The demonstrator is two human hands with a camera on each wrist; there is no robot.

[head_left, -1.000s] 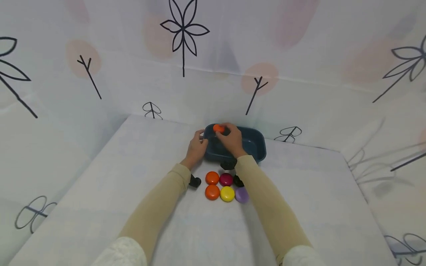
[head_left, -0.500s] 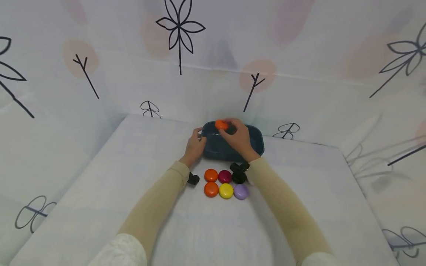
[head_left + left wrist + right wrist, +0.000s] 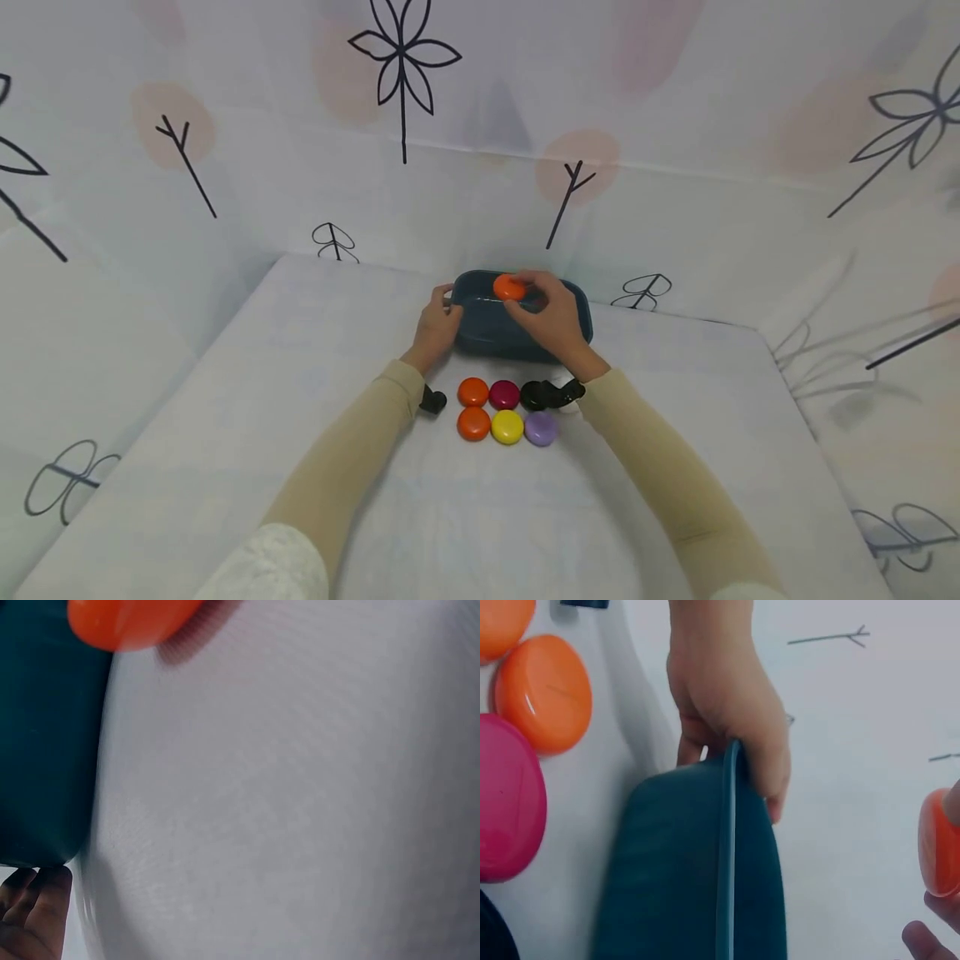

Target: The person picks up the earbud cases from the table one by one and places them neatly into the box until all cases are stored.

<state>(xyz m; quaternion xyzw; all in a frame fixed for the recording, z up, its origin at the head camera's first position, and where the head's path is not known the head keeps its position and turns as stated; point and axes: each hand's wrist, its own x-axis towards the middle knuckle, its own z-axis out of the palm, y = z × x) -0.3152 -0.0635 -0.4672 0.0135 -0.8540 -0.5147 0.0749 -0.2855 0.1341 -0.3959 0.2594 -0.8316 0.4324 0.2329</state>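
Note:
A dark teal rectangular container (image 3: 491, 333) with rounded corners stands at the back of the table. My left hand (image 3: 437, 327) grips its left end, thumb at the rim and fingers down the outer side; the right wrist view also shows this hand (image 3: 731, 705) at the rim. Above the container's inside, my right hand (image 3: 553, 315) pinches an orange disc (image 3: 509, 287) between thumb and fingers. That disc (image 3: 937, 844) appears at the right edge of the right wrist view, with a glossy rounded face.
In front of the container lie two orange discs (image 3: 473, 423), a crimson disc (image 3: 504, 395), a yellow disc (image 3: 507, 427), a purple disc (image 3: 541, 428) and a black disc (image 3: 532, 395). The right wrist's black camera mount (image 3: 564, 393) overlaps the black one. A patterned cloth wall (image 3: 480, 200) rises behind.
My right hand has moved to the right over the container with the orange disc, whose face now shows more fully. The left hand keeps its grip on the container's end.

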